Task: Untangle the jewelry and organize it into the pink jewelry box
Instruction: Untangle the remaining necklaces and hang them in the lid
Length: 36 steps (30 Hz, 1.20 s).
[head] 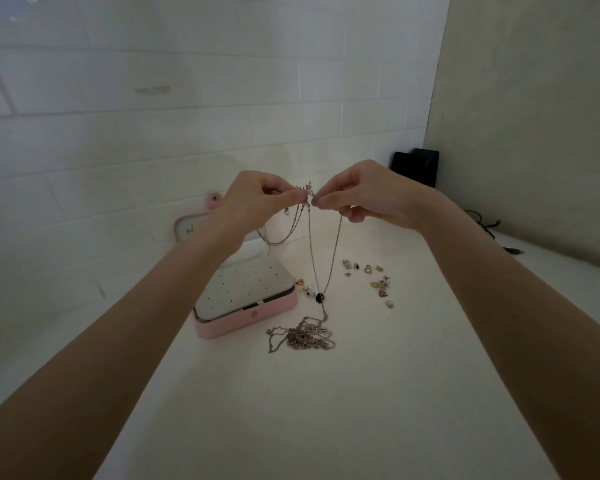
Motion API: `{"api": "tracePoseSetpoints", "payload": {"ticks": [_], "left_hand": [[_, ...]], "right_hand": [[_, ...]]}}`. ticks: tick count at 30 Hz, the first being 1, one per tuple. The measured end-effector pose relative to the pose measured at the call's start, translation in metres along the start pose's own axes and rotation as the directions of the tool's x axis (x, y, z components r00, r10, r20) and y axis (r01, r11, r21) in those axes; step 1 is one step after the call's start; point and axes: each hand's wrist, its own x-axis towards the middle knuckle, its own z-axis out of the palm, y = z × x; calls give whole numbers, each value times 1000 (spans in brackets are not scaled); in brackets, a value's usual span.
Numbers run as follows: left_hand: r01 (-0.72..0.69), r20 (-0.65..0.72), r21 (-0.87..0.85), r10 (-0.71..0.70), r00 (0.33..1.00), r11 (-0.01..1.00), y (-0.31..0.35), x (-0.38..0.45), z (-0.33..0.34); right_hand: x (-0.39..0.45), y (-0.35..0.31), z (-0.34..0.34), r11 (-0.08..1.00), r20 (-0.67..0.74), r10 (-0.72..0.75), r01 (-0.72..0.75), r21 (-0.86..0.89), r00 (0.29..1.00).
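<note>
STAGE: early | left hand (pixel 253 199) and right hand (pixel 364 195) grip: both pinch raised chain knot (pixel 307 197) | chain pile (pixel 303 336), earrings (pixel 368 280) on worktop (pixel 378 393); pink jewelry box (pixel 246 320) unfilled

A white tiled wall (pixel 187 98) is filling the view from 9 to 12 o'clock, meeting a plain beige wall (pixel 534 133) at 2 o'clock. A white countertop (pixel 361 410) is stretching below under dim light. A black object (pixel 416 166) is leaning in the corner, a dark cable (pixel 489 226) trailing at 3 o'clock.
</note>
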Motion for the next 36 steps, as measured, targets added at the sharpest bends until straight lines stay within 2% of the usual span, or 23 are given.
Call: {"api": "tracePoseSetpoints", "payload": {"ticks": [3, 8, 11, 16, 22, 30, 36], "left_hand": [[36, 83, 32, -38, 996, 999, 0, -2, -2], [101, 134, 76, -111, 985, 992, -4, -4, -3], [96, 156, 39, -101, 983, 995, -7, -4, -5], [52, 118, 2, -52, 992, 999, -8, -2, -6], [-8, 101, 20, 6, 995, 1000, -8, 2, 1], [129, 116, -155, -112, 987, 979, -25, -2, 1], [122, 170, -185, -90, 981, 975, -21, -3, 4]], "right_hand": [[-1, 6, -1, 998, 27, 16, -18, 64, 999], [0, 17, -2, 994, 60, 42, -47, 94, 997], [0, 21, -3, 991, 73, 56, -64, 116, 996], [1, 18, -1, 992, 160, 54, -71, 100, 986], [7, 10, 3, 997, 65, 6, -11, 78, 998], [6, 12, -2, 995, -20, 17, -15, 97, 1000], [8, 12, -1, 994, -52, 2, 3, 109, 999]]}}
